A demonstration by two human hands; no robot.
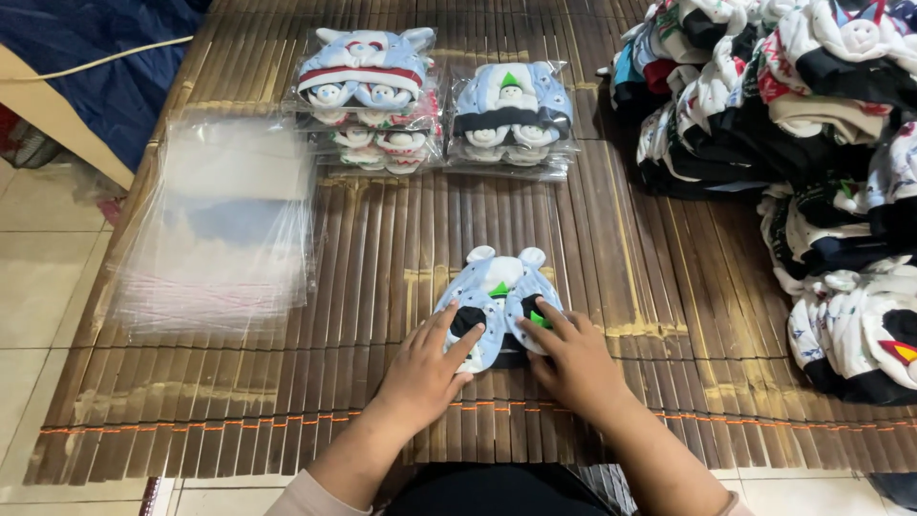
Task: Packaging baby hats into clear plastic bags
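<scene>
Clear bags (224, 229), bagged sets (368, 100), and loose pile (812, 143) on bamboo mat (382, 248).

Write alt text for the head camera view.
Both hands, left hand and right hand, press a pale blue baby set flat on a bamboo mat. Clear plastic bags lie left, bagged sets beyond, unpacked sets right.

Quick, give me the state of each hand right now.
Left hand: open, fingers flat on the left half of the light blue baby cap set, gripping nothing.
Right hand: open, fingers pressing flat on its right half, gripping nothing.
</scene>
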